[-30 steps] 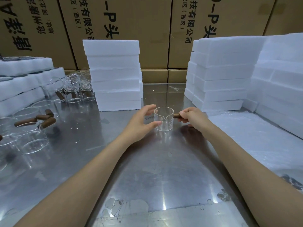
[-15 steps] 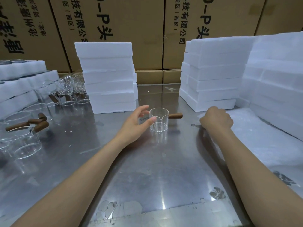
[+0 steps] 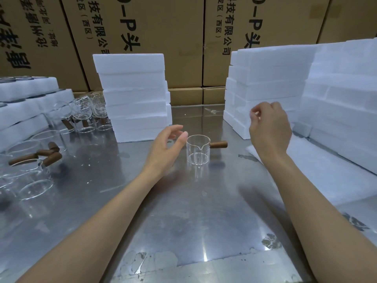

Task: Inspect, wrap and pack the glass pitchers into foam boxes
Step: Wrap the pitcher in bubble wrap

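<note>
A small clear glass pitcher (image 3: 197, 150) with a brown wooden handle pointing right stands upright on the steel table (image 3: 183, 211). My left hand (image 3: 165, 148) hovers just left of it, fingers relaxed, thumb tip at the rim. My right hand (image 3: 269, 127) is raised above the table to the pitcher's right, fingers curled, with nothing visible in them. Below it lies a pile of thin white wrapping sheets (image 3: 318, 176). White foam boxes are stacked behind the pitcher (image 3: 132, 94) and at the right (image 3: 269, 78).
Several more glass pitchers with wooden handles (image 3: 40, 158) crowd the table's left side, with others further back (image 3: 85, 113). Foam trays (image 3: 24, 107) sit at the far left. Large cardboard cartons (image 3: 163, 27) wall off the back.
My right hand let go of the pitcher's handle, moved right onto the wrapping sheets, then rose with curled fingers. My left hand stayed beside the pitcher, which now stands alone.
</note>
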### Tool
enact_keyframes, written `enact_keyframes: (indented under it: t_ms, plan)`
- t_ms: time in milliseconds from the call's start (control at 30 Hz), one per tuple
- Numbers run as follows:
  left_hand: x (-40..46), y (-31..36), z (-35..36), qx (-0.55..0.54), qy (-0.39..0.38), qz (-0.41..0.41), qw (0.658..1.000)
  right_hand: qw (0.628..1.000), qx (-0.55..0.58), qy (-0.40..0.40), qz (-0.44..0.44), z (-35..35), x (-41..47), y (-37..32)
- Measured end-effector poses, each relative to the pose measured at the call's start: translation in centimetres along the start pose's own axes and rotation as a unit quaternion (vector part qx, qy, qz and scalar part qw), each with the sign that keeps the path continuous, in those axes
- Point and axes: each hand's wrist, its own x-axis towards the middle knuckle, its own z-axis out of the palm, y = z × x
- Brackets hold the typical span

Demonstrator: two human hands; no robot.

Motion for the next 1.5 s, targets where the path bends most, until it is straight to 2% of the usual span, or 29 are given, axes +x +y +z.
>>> enact_keyframes:
  t_ms: [100, 200, 267, 333, 400, 500, 567, 633, 700, 767, 800, 867, 1033, 1133, 1200, 1267, 1400, 1500]
  plan:
    - [-0.3, 1.4, 0.0, -0.016, 0.022, 0.018, 0.999, 0.984, 0.102, 0.036, -0.141, -0.5, -1.4, -2.9]
    - [-0.9, 3.0, 0.2, -0.020, 0.019, 0.069, 0.997, 0.952, 0.131, 0.035, -0.275, -0.4, -3.4, -5.5]
    - [-1.2, 3.8, 0.4, -0.036, 0.008, 0.099, 0.994, 0.933, 0.147, -0.001, -0.328, 0.0, -4.3, -6.3]
    - [-1.2, 3.9, 0.7, -0.047, 0.010, 0.108, 0.993, 0.926, 0.169, -0.044, -0.336, 0.4, -5.0, -6.6]
    - [-1.2, 3.8, 0.9, -0.055, 0.026, 0.111, 0.992, 0.926, 0.194, -0.079, -0.315, 0.7, -5.3, -6.6]
    - [-0.8, 3.8, 0.6, -0.090, 0.086, 0.082, 0.989, 0.940, 0.224, -0.062, -0.249, 1.2, -4.8, -6.0]
    - [-0.3, 4.0, 0.0, -0.131, 0.140, 0.047, 0.980, 0.960, 0.224, -0.043, -0.164, 1.5, -4.1, -5.3]
    - [0.3, 3.9, -0.8, -0.171, 0.202, 0.013, 0.964, 0.974, 0.214, -0.059, -0.045, 1.8, -3.4, -4.2]
    - [0.7, 3.5, -1.7, -0.189, 0.253, -0.018, 0.949, 0.967, 0.201, -0.135, 0.078, 2.0, -2.9, -3.2]
    - [0.9, 2.7, -2.3, -0.204, 0.287, -0.055, 0.934, 0.928, 0.227, -0.247, 0.164, 2.3, -2.6, -2.7]
    - [1.0, 2.2, -2.6, -0.211, 0.301, -0.072, 0.927, 0.903, 0.258, -0.294, 0.179, 2.4, -2.5, -2.8]
    - [1.1, 1.4, -2.8, -0.219, 0.320, -0.104, 0.916, 0.871, 0.329, -0.322, 0.169, 2.6, -2.5, -3.2]
    - [1.3, 0.4, -3.0, -0.208, 0.323, -0.157, 0.910, 0.869, 0.419, -0.249, 0.086, 2.5, -2.5, -2.9]
    - [1.5, 0.5, -2.7, -0.177, 0.302, -0.175, 0.920, 0.869, 0.426, -0.233, 0.093, 2.4, -2.5, -3.1]
    - [1.3, 1.0, -2.5, -0.090, 0.286, -0.142, 0.943, 0.868, 0.428, -0.217, 0.126, 2.3, -2.5, -3.4]
    - [0.8, 2.0, -2.2, 0.005, 0.273, -0.048, 0.961, 0.863, 0.437, -0.197, 0.156, 2.3, -2.6, -3.6]
    - [-0.9, 4.2, -0.8, 0.059, 0.124, 0.127, 0.982, 0.860, 0.449, -0.153, 0.189, 2.4, -3.2, -3.8]
    - [-2.1, 4.9, 1.0, 0.140, 0.025, 0.187, 0.972, 0.868, 0.442, -0.132, 0.183, 2.6, -3.6, -4.1]
